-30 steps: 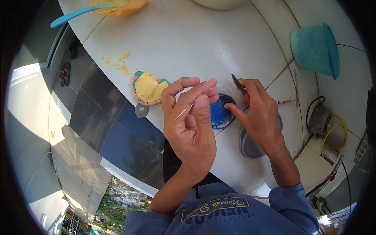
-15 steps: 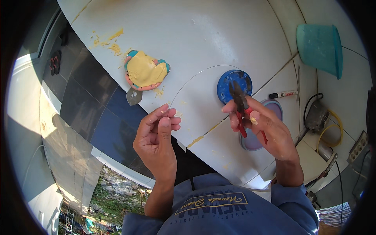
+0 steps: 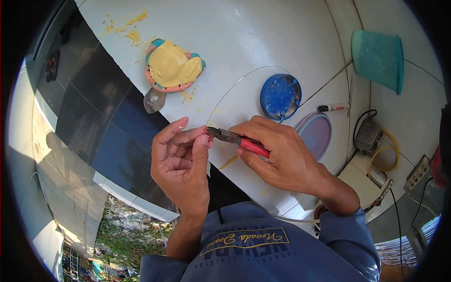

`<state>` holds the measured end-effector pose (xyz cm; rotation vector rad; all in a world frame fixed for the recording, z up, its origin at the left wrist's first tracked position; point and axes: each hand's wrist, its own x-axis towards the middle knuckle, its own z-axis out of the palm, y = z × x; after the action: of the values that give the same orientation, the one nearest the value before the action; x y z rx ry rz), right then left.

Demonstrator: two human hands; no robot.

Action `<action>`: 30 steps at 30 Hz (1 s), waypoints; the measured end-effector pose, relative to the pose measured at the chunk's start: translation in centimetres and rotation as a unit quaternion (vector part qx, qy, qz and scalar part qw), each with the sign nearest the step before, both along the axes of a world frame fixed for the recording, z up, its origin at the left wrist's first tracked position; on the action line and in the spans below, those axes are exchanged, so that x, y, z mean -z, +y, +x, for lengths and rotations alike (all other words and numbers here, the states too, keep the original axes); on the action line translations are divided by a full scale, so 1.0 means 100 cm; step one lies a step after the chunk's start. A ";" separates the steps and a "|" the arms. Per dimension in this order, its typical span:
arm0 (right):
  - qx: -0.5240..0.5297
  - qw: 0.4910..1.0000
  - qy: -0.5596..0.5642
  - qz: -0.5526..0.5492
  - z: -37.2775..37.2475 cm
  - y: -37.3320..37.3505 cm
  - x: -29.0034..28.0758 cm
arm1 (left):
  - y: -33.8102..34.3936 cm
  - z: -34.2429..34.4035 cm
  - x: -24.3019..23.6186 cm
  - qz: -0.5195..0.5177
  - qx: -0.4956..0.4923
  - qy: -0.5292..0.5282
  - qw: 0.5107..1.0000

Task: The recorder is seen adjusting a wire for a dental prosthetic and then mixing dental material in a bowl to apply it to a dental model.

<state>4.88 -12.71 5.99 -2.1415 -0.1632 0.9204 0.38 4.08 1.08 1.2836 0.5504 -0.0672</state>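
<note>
My left hand (image 3: 182, 162) pinches the near end of a thin wire (image 3: 225, 94) between thumb and fingers. From there the wire arcs over the white tabletop to a round blue dish-like piece (image 3: 281, 97). My right hand (image 3: 291, 157) is wrapped round the red handles of cutting pliers (image 3: 252, 146). The dark jaws of the pliers reach the wire end at my left fingertips; whether they bite on it I cannot tell. Beyond my left hand lies a metal-handled tray (image 3: 154, 100) with pink and teal material, heaped with a smooth yellow mass (image 3: 174, 67).
Yellow crumbs (image 3: 134, 36) dot the white table (image 3: 206, 28). To the right are a purple disc with a pale rim (image 3: 317, 136), a marker (image 3: 333, 108), a teal bucket (image 3: 378, 61), a corded device (image 3: 368, 136) and a power strip (image 3: 418, 174). The table edge drops to a dark tiled floor (image 3: 101, 94).
My right hand has swung left and turned the pliers, bringing their jaws to my left fingertips. The left hand still pinches the wire.
</note>
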 end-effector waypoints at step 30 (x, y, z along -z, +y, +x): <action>-0.038 0.997 -0.062 -0.012 0.005 0.013 0.008 | -0.011 -0.004 0.008 -0.019 -0.087 -0.097 0.991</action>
<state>5.35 -11.40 5.19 -2.2287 -0.3002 0.8359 0.02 3.00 0.27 1.1851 0.4879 0.1903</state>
